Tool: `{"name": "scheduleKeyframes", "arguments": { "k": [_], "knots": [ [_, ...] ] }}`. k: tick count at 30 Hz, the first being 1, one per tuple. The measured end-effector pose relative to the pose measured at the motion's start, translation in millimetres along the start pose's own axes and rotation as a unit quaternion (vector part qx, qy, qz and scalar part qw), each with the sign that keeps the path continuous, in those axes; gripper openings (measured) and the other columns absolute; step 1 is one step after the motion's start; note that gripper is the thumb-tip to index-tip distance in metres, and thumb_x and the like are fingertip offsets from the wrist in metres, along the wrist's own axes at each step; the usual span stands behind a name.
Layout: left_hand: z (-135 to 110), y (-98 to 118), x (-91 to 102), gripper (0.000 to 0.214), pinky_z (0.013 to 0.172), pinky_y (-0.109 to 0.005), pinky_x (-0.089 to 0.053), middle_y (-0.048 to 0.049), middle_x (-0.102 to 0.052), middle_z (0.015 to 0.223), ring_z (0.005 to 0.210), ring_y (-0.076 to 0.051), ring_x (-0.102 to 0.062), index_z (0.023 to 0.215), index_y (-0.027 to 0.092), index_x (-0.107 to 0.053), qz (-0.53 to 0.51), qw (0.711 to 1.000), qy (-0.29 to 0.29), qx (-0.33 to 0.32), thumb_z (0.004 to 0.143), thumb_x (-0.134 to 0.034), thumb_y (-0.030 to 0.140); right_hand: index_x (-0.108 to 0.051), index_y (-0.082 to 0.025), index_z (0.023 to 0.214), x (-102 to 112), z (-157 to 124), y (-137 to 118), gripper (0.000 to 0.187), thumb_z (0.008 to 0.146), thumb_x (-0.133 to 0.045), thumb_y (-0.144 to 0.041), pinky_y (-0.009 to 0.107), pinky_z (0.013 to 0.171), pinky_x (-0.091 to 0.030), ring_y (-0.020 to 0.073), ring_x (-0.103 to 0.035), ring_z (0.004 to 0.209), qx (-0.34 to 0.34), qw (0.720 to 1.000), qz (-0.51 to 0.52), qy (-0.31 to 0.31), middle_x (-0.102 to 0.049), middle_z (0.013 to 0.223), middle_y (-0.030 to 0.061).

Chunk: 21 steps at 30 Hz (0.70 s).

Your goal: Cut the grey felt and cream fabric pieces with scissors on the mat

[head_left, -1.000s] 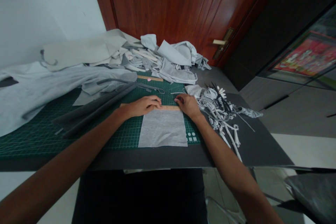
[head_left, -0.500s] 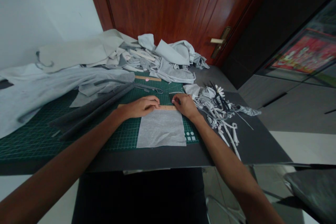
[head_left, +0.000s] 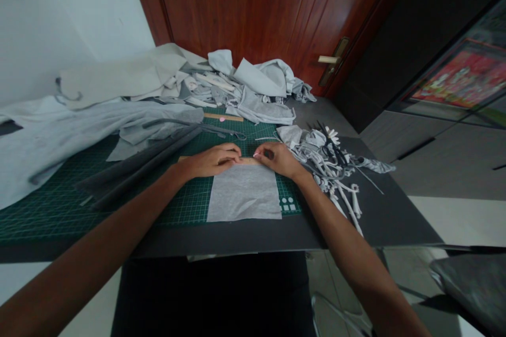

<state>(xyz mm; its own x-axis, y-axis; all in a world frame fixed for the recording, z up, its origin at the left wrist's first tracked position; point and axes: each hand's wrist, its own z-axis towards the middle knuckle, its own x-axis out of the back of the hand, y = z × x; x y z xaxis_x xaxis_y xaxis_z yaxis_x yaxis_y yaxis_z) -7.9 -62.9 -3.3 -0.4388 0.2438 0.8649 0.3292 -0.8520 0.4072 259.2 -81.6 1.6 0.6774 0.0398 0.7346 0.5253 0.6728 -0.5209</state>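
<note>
Left hand: fingers pressed together, curled over the wooden ruler near its middle.
Right hand: fingers bunched, fingertips on the ruler's right end, just beside the left hand.
Ruler: lying flat along the top edge of a grey fabric sheet.
Sheet: flat on a green cutting mat.
Nearby: grey fabric strips right of the right hand; dark fabric roll left of the left hand.
</note>
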Motion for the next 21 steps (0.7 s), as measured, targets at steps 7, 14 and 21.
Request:
{"name": "scheduleKeyframes", "arguments": {
  "k": [7,14,21],
  "knots": [
    [1,1,-1.3,0.028,0.102,-0.037,-0.047,-0.0121,-0.06,0.119,0.113,-0.021,-0.06,0.108,0.017,-0.07,0.004,1.0,-0.002,-0.002,0.099,-0.044,0.021,-0.073,-0.016,0.085,-12,-2,-7,0.015,0.087,-0.067,-0.03,0.022,0.058,-0.036,0.0091,-0.047,0.06,-0.003,0.994,0.1,-0.047,-0.056,0.068,-0.0022],
    [1,1,-1.0,0.028,0.103,-0.037,-0.046,-0.0124,-0.06,0.119,0.114,-0.022,-0.059,0.108,0.016,-0.07,0.005,1.0,-0.002,0.001,0.098,-0.045,0.022,-0.073,-0.016,0.085,-17,-3,-1,0.014,0.087,-0.068,-0.029,0.023,0.059,-0.036,0.0089,-0.046,0.059,-0.017,0.994,0.098,-0.043,-0.055,0.066,-0.0028],
    [1,1,-0.8,0.028,0.103,-0.037,-0.046,-0.0124,-0.061,0.12,0.115,-0.022,-0.06,0.11,0.016,-0.07,0.006,1.0,-0.001,0.0,0.098,-0.045,0.021,-0.072,-0.016,0.083,-17,-3,-1,0.012,0.087,-0.067,-0.026,0.023,0.062,-0.038,0.0097,-0.05,0.062,-0.017,0.996,0.075,-0.036,-0.058,0.068,-0.0018]
  ]
}}
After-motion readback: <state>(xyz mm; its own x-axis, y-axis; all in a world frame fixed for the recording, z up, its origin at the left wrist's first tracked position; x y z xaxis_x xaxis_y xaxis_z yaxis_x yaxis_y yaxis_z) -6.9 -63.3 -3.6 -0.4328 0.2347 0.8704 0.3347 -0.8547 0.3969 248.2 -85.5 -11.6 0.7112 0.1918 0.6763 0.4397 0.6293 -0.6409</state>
